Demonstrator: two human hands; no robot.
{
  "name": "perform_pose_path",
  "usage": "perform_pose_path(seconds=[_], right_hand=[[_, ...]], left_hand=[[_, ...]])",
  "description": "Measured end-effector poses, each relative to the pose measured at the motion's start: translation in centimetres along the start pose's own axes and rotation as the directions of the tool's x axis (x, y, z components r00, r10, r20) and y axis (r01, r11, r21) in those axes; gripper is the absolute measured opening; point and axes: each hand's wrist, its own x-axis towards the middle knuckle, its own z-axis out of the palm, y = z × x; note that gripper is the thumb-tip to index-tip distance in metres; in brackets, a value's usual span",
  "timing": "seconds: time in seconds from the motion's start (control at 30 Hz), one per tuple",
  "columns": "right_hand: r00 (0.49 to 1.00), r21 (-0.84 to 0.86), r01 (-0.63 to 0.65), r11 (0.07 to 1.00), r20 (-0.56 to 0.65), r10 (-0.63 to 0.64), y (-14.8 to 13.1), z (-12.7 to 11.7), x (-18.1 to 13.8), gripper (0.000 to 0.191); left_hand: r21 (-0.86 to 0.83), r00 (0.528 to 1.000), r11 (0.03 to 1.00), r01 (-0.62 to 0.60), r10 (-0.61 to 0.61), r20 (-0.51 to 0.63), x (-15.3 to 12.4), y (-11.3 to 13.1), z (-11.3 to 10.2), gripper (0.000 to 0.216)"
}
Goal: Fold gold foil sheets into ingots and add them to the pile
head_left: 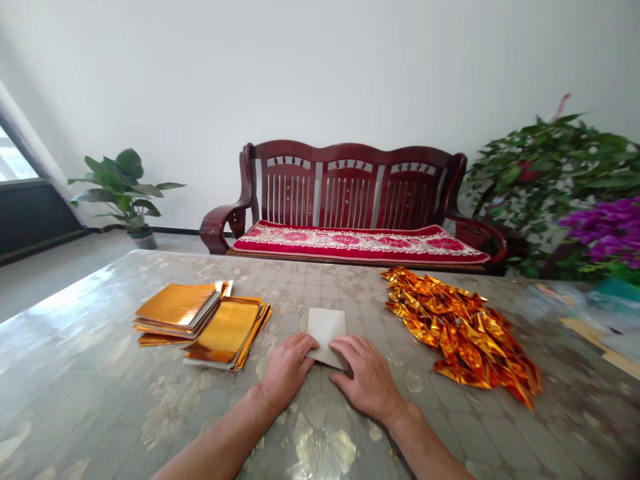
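Observation:
A small pale grey-white sheet of paper (326,327) lies in front of me on the table, its near edge bent up a little. My left hand (290,363) pinches the sheet's near left corner between thumb and fingers. On the opposite side, my right hand (369,373) has its fingers over the right edge, with the thumb below the near edge. Left of my hands are stacks of gold foil paper (177,303), some sheets showing pale backs. To the right spreads a heap of folded, pointed gold foil pieces (460,333).
A patterned, shiny cover lies on the table (320,440). Plastic bags (565,300) and purple flowers (607,227) are at the right. Beyond the table stands a dark red wooden bench (345,187) with a red-and-white cushion (360,243). A potted plant (125,190) stands far left.

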Motion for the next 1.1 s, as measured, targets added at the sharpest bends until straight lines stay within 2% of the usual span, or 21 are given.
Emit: perform_pose_path(seconds=[0.13, 0.3, 0.57, 0.73, 0.93, 1.1], right_hand=[[1.000, -0.033, 0.000, 0.999, -0.008, 0.000, 0.1, 0.1, 0.0, 0.045], [0.998, -0.090, 0.042, 0.995, -0.031, -0.045, 0.1, 0.2, 0.0, 0.045], [0.993, -0.120, 0.118, 0.986, -0.007, -0.119, 0.4, 0.5, 0.0, 0.016], [0.994, -0.085, 0.082, 0.993, -0.060, -0.087, 1.1, 0.6, -0.2, 0.005], [0.997, -0.100, 0.018, 0.995, -0.068, -0.024, 1.9, 0.3, -0.3, 0.012], [1.000, -0.149, 0.006, 0.989, -0.020, -0.010, 1.8, 0.2, -0.1, 0.016]], left_hand=[[0.022, 1.000, 1.000, -0.021, 0.021, -0.006, 0.0, 0.0, 0.0, 0.026], [0.096, 0.993, 0.990, -0.108, 0.111, -0.030, 0.1, 0.2, -0.2, 0.016], [0.075, 0.981, 0.978, -0.193, 0.194, 0.000, 0.0, -0.2, 0.2, 0.011], [0.065, 0.982, 0.980, -0.190, 0.189, 0.018, 0.1, -0.5, 0.1, 0.017], [0.009, 0.989, 0.989, -0.148, 0.147, 0.022, 0.2, -0.4, -0.3, 0.012], [-0.006, 0.995, 0.995, -0.097, 0.097, 0.017, 0.0, 0.0, -0.5, 0.021]])
